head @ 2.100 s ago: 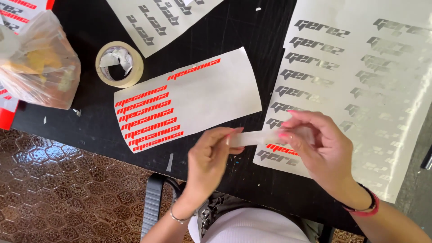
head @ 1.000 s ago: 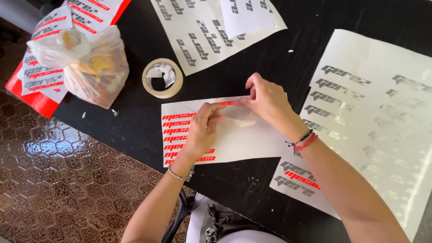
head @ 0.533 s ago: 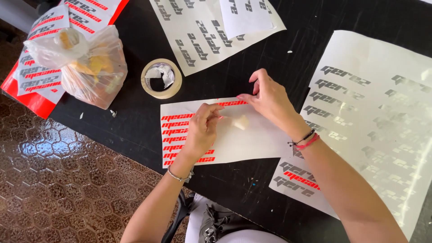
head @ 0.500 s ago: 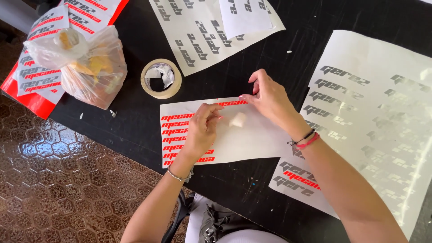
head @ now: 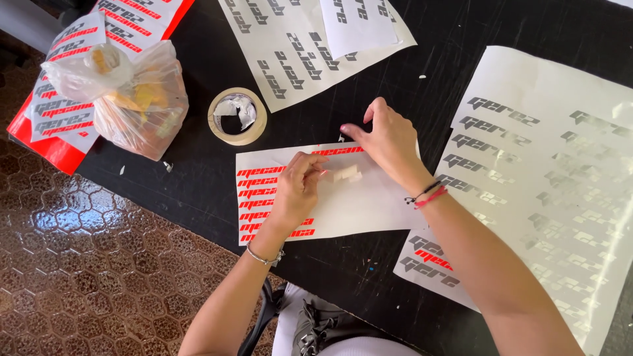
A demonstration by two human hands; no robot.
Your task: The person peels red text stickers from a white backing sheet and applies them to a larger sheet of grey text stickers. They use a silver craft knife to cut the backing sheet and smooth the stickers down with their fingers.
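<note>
A white backing sheet (head: 369, 207) with rows of red lettering decals lies on the black table (head: 198, 171) in front of me. My left hand (head: 298, 191) rests on the sheet, its fingertips at the left end of a short, pale tape strip (head: 347, 175) lying on the paper. My right hand (head: 390, 142) is just above the strip. Its thumb and fingertips press on the sheet's top edge, next to a single red decal (head: 333, 151).
A roll of masking tape (head: 237, 117) sits above the sheet. A clear plastic bag of scraps (head: 125, 99) lies at the left on red decal sheets (head: 49, 135). Grey-lettered sheets lie at the top (head: 297, 46) and right (head: 554, 171). The tiled floor (head: 86, 264) shows lower left.
Both hands carried the tape strip from the right-hand grey sheet to the red-lettered sheet. The right hand then let go of it and moved to the sheet's top edge.
</note>
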